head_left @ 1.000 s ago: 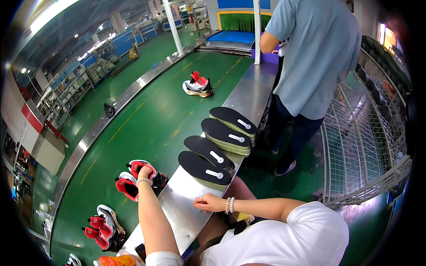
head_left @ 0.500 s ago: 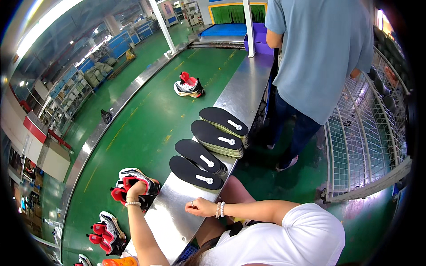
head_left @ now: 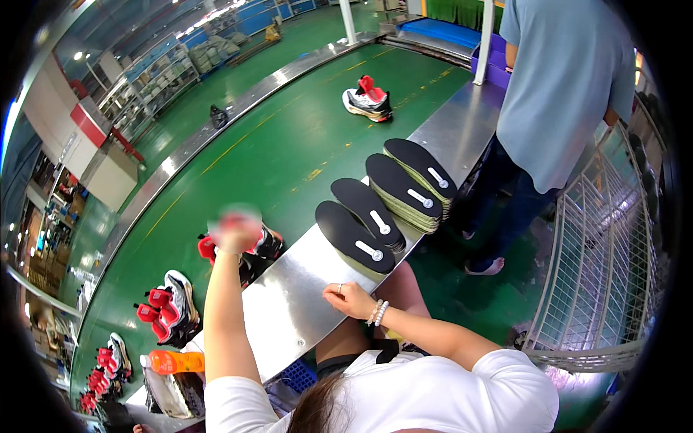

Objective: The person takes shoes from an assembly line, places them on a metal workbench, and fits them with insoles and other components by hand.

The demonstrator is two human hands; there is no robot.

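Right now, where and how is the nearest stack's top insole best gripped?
Probably pinch the top insole by its labelled end, from near the right hand: that rounded end faces the person's edge of the bench; a neighbouring stack flanks the far side.

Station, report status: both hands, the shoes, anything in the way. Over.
Left hand at the red-lined shoes, blurred, hold unclear. Right hand by the steel ledge, no object visible in it. Insole stacks just beyond; orange bottle beside left arm.
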